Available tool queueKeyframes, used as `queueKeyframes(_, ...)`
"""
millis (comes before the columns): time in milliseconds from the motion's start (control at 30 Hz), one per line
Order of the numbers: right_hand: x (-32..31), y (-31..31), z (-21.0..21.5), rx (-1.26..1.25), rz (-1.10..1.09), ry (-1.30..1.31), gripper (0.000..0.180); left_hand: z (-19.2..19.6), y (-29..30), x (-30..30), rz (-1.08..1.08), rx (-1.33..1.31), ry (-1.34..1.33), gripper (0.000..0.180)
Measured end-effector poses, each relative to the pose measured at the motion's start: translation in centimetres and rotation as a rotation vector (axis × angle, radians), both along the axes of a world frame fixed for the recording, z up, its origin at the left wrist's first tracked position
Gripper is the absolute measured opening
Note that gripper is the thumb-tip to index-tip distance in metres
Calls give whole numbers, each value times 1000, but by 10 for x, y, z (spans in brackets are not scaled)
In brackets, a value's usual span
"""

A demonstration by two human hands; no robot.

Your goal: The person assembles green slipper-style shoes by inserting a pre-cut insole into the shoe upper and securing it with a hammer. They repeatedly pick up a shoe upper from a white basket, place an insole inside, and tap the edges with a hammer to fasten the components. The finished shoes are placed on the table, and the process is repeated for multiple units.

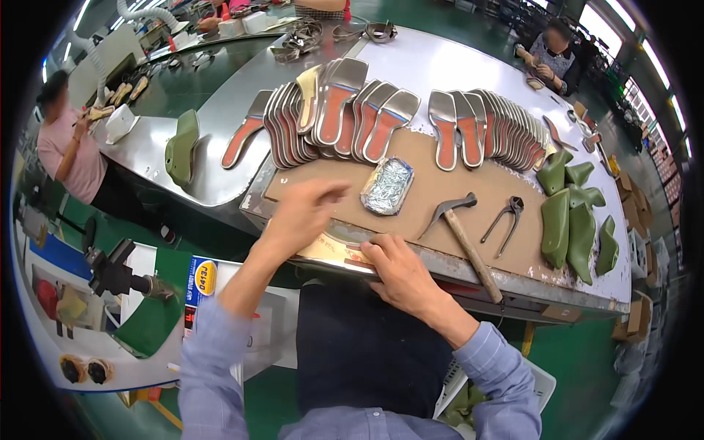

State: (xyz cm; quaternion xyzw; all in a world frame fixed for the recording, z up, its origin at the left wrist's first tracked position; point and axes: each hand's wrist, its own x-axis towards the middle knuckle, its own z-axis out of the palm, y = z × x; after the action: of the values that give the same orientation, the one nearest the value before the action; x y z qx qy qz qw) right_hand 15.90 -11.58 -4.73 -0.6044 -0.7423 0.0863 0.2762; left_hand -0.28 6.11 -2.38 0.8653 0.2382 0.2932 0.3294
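At the near edge of the bench, my right hand (400,273) grips a pale yellow shoe insole (330,251) with red handwritten marks, thumb on top and fingers under its edge. My left hand (304,213) is raised just above the insole's other end, its fingers blurred by motion and pointing right; whether they pinch anything I cannot make out. Beyond the hands sits a small tray of shiny tacks (389,185). To its right lie a hammer (463,246) with a wooden handle and a pair of pincers (505,224).
Fanned rows of red-and-silver insoles (342,103) and more insoles (469,125) line the cardboard sheet (433,198). Green shoe lasts (579,235) cluster at the right, with another last (182,148) on the metal table. Co-workers (73,147) stand left and far right (550,59).
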Motion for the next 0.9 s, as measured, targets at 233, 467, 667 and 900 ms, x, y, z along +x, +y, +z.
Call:
queueKeyframes(233, -6, -1, -4, 37, -30, 36, 60, -31, 35, 137, -43, 440, 659, 18)
queueKeyframes(467, -5, -2, -13, 98, -38, 42, 60, -29, 38, 132, -53, 272, 501, 10)
queueKeyframes(667, -5, -1, -14, 122, -38, 36, 60, -23, 38, 127, -97, 189, 291, 18)
queueKeyframes(900, -1, -10, -12, 99, -73, 105, 62, 24, 0, 85, -172, 23, 90, 22)
